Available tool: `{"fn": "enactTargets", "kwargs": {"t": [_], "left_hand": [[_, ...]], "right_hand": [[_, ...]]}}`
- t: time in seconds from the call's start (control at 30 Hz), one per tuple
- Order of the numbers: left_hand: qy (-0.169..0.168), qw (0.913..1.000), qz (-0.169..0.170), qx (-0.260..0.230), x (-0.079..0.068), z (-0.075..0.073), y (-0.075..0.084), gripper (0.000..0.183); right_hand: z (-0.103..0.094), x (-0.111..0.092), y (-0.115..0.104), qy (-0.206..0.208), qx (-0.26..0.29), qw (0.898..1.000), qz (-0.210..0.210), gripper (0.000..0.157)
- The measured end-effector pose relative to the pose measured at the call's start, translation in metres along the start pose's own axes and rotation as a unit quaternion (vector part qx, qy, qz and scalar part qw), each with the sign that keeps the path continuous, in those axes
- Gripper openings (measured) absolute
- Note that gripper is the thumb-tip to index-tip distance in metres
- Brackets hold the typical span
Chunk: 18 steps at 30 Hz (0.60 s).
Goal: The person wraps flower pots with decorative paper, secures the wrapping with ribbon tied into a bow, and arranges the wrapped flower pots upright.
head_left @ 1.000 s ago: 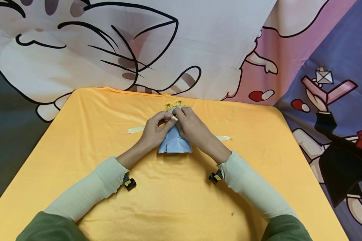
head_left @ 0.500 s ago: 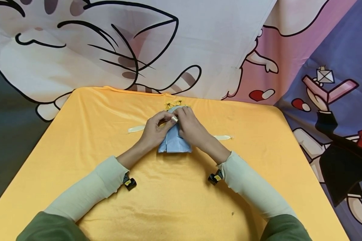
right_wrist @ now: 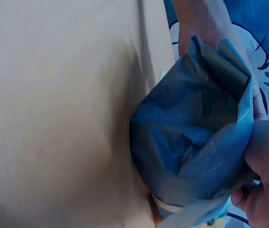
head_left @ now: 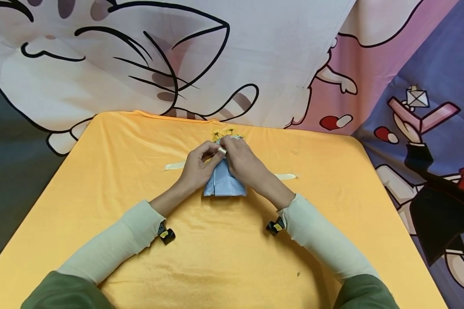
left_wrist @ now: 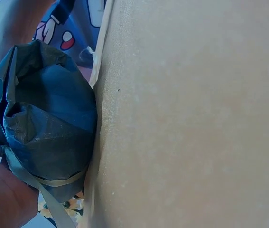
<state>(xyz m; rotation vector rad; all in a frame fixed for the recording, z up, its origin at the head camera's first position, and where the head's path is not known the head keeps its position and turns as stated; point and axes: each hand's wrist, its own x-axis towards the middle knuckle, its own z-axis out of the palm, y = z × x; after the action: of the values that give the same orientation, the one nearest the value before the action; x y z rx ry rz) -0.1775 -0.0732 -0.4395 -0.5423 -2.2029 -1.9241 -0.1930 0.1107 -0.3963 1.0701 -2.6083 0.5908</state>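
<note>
In the head view, a small bouquet lies on the table in blue wrapping paper (head_left: 226, 181), its flared paper end toward me. Yellow flowers (head_left: 226, 134) peek out at the far end. My left hand (head_left: 196, 168) pinches a pale satin ribbon (head_left: 222, 151) between thumb and forefinger, over the paper's narrow part. My right hand (head_left: 246, 162) curls its fingers at the same spot, against the left fingertips, gripping the ribbon. In the left wrist view the ribbon (left_wrist: 46, 197) runs round the paper and hangs loose. Its knot, if any, is hidden by the fingers.
Pale ribbon ends stick out left (head_left: 174, 166) and right (head_left: 286, 176) beyond the hands on the yellow tablecloth (head_left: 216, 257). A cartoon cat curtain (head_left: 278, 56) hangs right behind the table's far edge, and a purple printed curtain (head_left: 390, 163) hangs along the right side.
Both hands stay at the ribbon with only small finger shifts. The pinched ribbon piece has moved slightly, and the bouquet keeps its place.
</note>
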Motion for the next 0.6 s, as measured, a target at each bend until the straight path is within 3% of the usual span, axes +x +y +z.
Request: {"fn": "enactTargets", "kwargs": {"t": [0.27,0.47,0.53,0.6], "left_hand": [[-0.002,1.0000,0.000,0.006,-0.001,0.001,0.000,0.015],[0.003,0.9999,-0.005,0.010,-0.001,0.002,0.002,0.016],[0.005,0.9999,-0.007,0.011,-0.001,0.002,0.002,0.016],[0.008,0.9999,-0.008,0.013,-0.001,0.002,0.002,0.017]], "right_hand": [[-0.009,-0.001,-0.007,-0.041,0.043,0.992,0.112,0.021],[-0.017,0.001,-0.003,-0.039,0.080,0.988,0.130,0.021],[-0.020,0.000,-0.002,-0.036,0.112,0.981,0.153,0.022],[-0.023,0.000,-0.001,-0.024,0.165,0.967,0.192,0.026]]}}
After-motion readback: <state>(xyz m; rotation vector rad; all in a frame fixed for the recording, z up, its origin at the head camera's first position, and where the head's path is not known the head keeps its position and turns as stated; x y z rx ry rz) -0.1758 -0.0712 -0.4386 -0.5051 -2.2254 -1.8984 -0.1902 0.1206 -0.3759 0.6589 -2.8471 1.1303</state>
